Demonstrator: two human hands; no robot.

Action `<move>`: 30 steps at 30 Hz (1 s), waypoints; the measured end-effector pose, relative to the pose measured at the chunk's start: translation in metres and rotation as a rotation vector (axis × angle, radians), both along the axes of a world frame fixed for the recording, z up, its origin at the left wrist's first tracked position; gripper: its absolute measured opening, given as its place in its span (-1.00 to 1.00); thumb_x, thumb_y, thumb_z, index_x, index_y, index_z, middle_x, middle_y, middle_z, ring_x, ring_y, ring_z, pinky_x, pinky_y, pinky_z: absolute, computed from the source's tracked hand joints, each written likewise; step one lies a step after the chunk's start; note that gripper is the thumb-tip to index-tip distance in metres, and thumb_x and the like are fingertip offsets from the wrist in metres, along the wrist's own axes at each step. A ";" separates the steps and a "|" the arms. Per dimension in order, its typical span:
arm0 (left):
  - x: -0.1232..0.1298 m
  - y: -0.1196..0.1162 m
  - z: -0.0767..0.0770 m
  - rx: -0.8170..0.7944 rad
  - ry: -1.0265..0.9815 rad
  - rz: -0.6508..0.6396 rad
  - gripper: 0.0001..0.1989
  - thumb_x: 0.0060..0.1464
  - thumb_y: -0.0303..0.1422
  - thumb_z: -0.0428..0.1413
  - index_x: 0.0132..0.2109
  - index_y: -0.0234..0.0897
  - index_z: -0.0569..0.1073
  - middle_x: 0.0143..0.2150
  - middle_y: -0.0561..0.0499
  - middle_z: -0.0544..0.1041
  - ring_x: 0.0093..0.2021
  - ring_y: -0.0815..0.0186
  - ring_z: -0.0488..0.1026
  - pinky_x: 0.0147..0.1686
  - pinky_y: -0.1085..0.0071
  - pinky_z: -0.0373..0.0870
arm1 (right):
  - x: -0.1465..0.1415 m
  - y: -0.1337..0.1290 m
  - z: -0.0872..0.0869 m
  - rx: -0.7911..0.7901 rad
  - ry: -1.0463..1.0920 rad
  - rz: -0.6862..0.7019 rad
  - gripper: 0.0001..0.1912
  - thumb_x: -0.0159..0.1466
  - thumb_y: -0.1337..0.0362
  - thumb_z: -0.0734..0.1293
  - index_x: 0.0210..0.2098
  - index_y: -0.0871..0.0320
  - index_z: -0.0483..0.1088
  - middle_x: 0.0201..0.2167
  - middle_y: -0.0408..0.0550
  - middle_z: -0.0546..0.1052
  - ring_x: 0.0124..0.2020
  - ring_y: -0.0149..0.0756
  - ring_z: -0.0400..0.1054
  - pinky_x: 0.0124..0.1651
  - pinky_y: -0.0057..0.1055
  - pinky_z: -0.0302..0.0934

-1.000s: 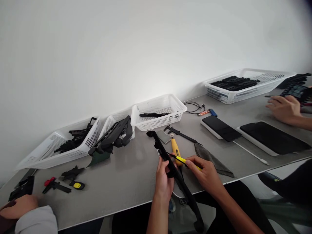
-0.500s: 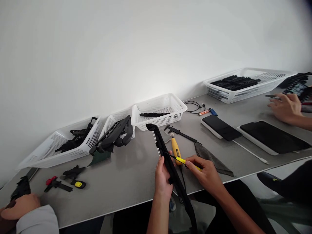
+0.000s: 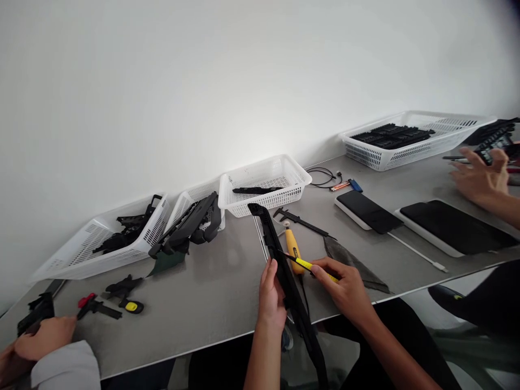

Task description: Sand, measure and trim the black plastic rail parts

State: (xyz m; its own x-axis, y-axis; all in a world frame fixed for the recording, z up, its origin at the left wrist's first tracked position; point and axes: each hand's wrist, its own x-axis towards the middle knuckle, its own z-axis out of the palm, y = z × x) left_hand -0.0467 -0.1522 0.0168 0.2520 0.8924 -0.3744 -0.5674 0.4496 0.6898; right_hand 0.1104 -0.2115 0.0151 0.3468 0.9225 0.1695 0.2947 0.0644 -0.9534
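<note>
My left hand [image 3: 271, 298] is closed round a long black plastic part [image 3: 293, 303], which slants from above the table down past its front edge. My right hand [image 3: 343, 284] grips a yellow-and-black knife-like tool [image 3: 304, 264], its dark tip against the part's right side just above my left fingers. Behind the tool lies a yellow-handled tool [image 3: 293, 246] with a cord. A black caliper [image 3: 306, 223] rests farther back, and a dark cloth [image 3: 353, 265] is right of it.
White baskets [image 3: 264, 203] with black parts line the wall. Two white devices with black tops [image 3: 369, 212] lie right. Clamps [image 3: 99, 307] are at left. Other people's hands [image 3: 483, 176] are at both sides, the left one [image 3: 46, 337] near a black part.
The black part's upper end has shifted slightly right and turned a little. The tool has moved slightly right with my right hand. The other person's hand at right has lifted and spread its fingers.
</note>
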 end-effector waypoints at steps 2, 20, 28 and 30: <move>0.000 -0.001 0.002 0.017 0.023 -0.006 -0.56 -0.02 -0.10 0.41 -0.07 -0.27 0.62 -0.32 0.01 0.62 -0.39 0.32 0.52 -0.34 0.44 0.36 | 0.001 0.000 0.000 -0.006 0.012 -0.015 -0.55 0.36 -0.07 0.32 -0.27 0.17 0.65 -0.39 -0.05 0.63 -0.38 -0.25 0.47 -0.31 -0.45 0.29; 0.000 -0.001 0.011 0.065 -0.005 -0.085 -0.48 -0.04 -0.27 0.32 0.11 -0.24 0.60 0.02 -0.09 0.65 -0.39 0.37 0.48 -0.40 0.47 0.37 | 0.001 0.001 -0.004 0.000 0.011 -0.125 -0.54 0.34 -0.10 0.33 -0.28 0.17 0.63 -0.42 -0.06 0.61 -0.39 -0.25 0.47 -0.31 -0.46 0.28; 0.002 0.003 -0.003 0.011 -0.025 -0.025 -0.47 -0.04 -0.17 0.39 0.07 -0.24 0.58 -0.06 -0.09 0.67 -0.38 0.38 0.51 -0.41 0.49 0.39 | 0.001 0.002 -0.003 -0.011 0.012 -0.141 -0.51 0.35 -0.13 0.31 -0.31 0.17 0.61 -0.46 -0.06 0.58 -0.41 -0.25 0.45 -0.34 -0.44 0.26; 0.002 0.003 -0.003 0.023 -0.011 -0.025 -0.47 -0.05 -0.14 0.41 0.06 -0.23 0.58 -0.05 -0.09 0.67 -0.39 0.38 0.51 -0.42 0.49 0.39 | 0.001 0.002 -0.004 -0.011 0.012 -0.143 -0.50 0.35 -0.13 0.31 -0.32 0.17 0.61 -0.50 -0.08 0.56 -0.45 -0.27 0.41 -0.37 -0.43 0.24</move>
